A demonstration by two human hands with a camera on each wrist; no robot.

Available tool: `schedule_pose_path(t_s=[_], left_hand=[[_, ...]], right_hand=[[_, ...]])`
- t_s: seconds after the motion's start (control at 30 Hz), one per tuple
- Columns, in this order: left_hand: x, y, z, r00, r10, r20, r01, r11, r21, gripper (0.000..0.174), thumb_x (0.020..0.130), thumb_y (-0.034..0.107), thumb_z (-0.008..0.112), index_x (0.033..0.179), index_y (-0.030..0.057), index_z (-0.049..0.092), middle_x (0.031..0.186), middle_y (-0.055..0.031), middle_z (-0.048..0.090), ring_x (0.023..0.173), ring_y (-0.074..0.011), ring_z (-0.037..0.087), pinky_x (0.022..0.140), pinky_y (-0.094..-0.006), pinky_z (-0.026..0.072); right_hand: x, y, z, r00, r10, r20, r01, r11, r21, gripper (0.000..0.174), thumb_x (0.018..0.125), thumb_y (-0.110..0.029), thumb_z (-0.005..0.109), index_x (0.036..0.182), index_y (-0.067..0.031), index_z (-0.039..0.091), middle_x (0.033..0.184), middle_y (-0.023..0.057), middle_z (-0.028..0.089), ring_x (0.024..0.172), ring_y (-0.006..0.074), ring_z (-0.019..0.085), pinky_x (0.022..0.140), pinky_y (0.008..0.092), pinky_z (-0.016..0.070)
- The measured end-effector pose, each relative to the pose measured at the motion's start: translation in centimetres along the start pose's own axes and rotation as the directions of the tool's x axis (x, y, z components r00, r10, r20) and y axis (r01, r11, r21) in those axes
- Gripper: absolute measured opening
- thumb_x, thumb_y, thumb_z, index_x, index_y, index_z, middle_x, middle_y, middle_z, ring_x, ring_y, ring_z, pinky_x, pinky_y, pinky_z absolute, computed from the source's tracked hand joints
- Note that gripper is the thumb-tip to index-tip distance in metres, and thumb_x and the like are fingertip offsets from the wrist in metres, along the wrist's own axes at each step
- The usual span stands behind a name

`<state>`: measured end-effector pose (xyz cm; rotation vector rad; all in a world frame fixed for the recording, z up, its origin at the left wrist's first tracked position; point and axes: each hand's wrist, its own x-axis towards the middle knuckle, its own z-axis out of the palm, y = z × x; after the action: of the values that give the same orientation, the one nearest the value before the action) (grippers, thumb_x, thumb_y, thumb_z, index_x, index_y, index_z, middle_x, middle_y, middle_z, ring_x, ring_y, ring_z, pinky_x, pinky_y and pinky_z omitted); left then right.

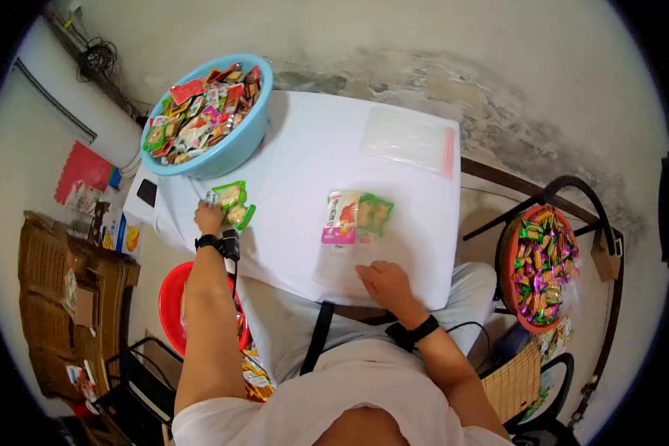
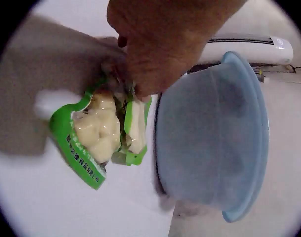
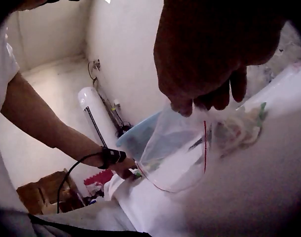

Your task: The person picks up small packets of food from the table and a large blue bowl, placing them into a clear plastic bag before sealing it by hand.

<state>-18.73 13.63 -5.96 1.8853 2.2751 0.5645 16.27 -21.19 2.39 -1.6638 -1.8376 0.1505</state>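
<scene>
My left hand (image 1: 208, 217) pinches the ends of green-edged snack packets (image 1: 234, 195) at the table's left side. In the left wrist view, pale cream-coloured pieces show through the windows of two packets (image 2: 97, 131), and the fingertips cover their upper ends. With its fingers at the mouth, my right hand (image 1: 386, 284) holds a clear zip bag (image 1: 338, 269) near the front edge. The bag's red-lined opening (image 3: 205, 148) gapes in the right wrist view. A white-and-pink packet (image 1: 342, 215) and a green one (image 1: 373, 214) lie inside, toward its far end.
A blue basin (image 1: 256, 137) heaped with mixed snack packets stands at the back left of the white table (image 1: 305, 141). A phone (image 1: 147, 192) lies beside it. Flat clear bags (image 1: 409, 141) rest at the back right. A red basin (image 1: 175, 297) stands below left; wrapped sweets (image 1: 543, 267) fill another at right.
</scene>
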Motion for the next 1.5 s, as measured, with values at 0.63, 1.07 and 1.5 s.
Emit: schedule_pose_path(t_s=[0.63, 1.07, 1.5], left_hand=[[-12.2, 2.3, -11.0, 0.843, 0.095, 0.529, 0.536, -0.075, -0.841, 0.016, 0.087, 0.003, 0.047, 0.103, 0.0002, 0.050, 0.092, -0.0039, 0.056, 0.084, -0.0136, 0.058, 0.079, -0.0260, 0.0528], [-35.7, 9.6, -12.2, 0.742, 0.267, 0.614, 0.666, -0.201, -0.718, 0.026, 0.091, 0.008, 0.046, 0.117, 0.0072, 0.043, 0.107, -0.0081, 0.058, 0.089, -0.0171, 0.062, 0.072, -0.0284, 0.0546], [-33.7, 13.8, -1.7, 0.641, 0.367, 0.675, 0.763, -0.211, -0.610, 0.026, 0.091, 0.004, 0.042, 0.117, 0.0102, 0.042, 0.109, -0.0067, 0.054, 0.097, -0.0163, 0.056, 0.081, -0.0285, 0.0496]], right_hand=[[1.4, -0.3, 0.8, 0.997, 0.076, 0.015, -0.077, 0.997, 0.023, 0.017, 0.081, -0.020, 0.056, 0.090, -0.0076, 0.062, 0.077, 0.0105, 0.060, 0.071, 0.0287, 0.058, 0.063, 0.0406, 0.0464], [3.5, -0.7, 2.3, 0.971, 0.208, -0.117, -0.155, 0.923, 0.352, 0.015, 0.081, -0.013, 0.057, 0.091, -0.0047, 0.063, 0.082, 0.0147, 0.063, 0.071, 0.0309, 0.061, 0.062, 0.0371, 0.0482], [3.4, -1.9, 1.4, 0.977, 0.052, -0.205, 0.004, 0.965, 0.261, 0.018, 0.077, -0.012, 0.060, 0.093, -0.0050, 0.064, 0.086, 0.0140, 0.063, 0.075, 0.0295, 0.061, 0.064, 0.0360, 0.0486]])
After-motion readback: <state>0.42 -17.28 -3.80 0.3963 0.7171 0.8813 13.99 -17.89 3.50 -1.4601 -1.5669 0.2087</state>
